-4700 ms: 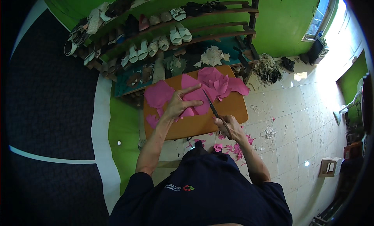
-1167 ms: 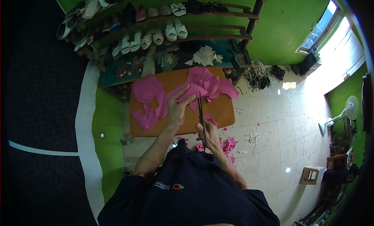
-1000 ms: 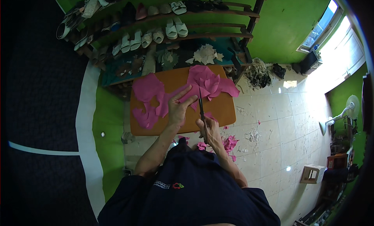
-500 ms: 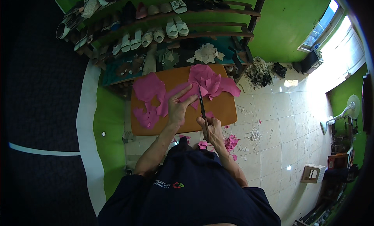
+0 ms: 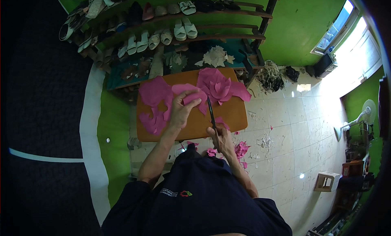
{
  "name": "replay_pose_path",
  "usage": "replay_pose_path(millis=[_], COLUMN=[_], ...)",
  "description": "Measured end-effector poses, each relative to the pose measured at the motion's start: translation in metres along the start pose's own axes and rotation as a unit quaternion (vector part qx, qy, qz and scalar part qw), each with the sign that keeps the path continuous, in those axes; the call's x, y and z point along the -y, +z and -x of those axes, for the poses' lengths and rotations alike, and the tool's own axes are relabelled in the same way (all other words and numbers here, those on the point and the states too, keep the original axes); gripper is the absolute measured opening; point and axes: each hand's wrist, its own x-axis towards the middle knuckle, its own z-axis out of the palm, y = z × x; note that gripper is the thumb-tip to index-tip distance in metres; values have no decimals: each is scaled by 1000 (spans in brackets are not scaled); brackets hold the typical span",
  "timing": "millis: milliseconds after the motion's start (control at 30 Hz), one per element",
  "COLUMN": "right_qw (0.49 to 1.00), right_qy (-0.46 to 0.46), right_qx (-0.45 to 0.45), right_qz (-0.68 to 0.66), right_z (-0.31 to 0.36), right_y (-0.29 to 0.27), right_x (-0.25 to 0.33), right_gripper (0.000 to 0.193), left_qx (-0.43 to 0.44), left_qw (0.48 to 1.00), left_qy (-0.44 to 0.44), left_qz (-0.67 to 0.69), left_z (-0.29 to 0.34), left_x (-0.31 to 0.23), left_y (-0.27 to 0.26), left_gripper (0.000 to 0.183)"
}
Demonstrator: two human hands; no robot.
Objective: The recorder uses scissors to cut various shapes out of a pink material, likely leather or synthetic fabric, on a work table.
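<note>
My left hand (image 5: 182, 109) pinches a curved pink sheet piece (image 5: 185, 89) above the orange-brown table (image 5: 191, 132). In my right hand (image 5: 222, 138) is a pair of scissors (image 5: 211, 113), its dark blades pointing away from me. The blade tips lie beside the right end of the held piece; I cannot tell whether they touch it. A pile of pink cut pieces (image 5: 218, 87) lies just beyond the blades. More pink sheet with cut-out edges (image 5: 156, 91) rests on the table's left side, and a small pink scrap (image 5: 222, 122) is near my right hand.
Behind the table stands a rack (image 5: 234, 35) with sandals and shoes (image 5: 185, 29). Pale cut pieces (image 5: 218, 57) lie on its low shelf. Pink scraps (image 5: 242, 149) and pale trimmings (image 5: 265, 141) litter the tiled floor. A fan (image 5: 366, 114) and a small stool (image 5: 327, 181) are at the right.
My left hand has drawn back slightly left with the pink piece, which now curls up, apart from the pile. The scissors have shifted slightly toward me.
</note>
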Motion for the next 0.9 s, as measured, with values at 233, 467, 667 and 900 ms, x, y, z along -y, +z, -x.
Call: replay_pose_path(millis=[233,467,667,900], right_qw=[996,991,992,990], right_qy=[-29,-41,-57,-63], right_qx=[79,62,45,44], right_qz=[39,109,106,117], right_z=[12,9,5,6], right_y=[-2,8,9,7], right_x=[-14,3,8,14], right_gripper=[67,69,70,70], left_qx=[119,197,218,225], left_qw=[987,964,960,960], left_qy=[-100,-120,-114,-124], left_qz=[-37,-132,-131,-115], left_z=[-19,-21,-18,-20], left_x=[-29,-45,-46,-45], left_y=[-39,-39,-34,-33], left_gripper=[42,52,57,56])
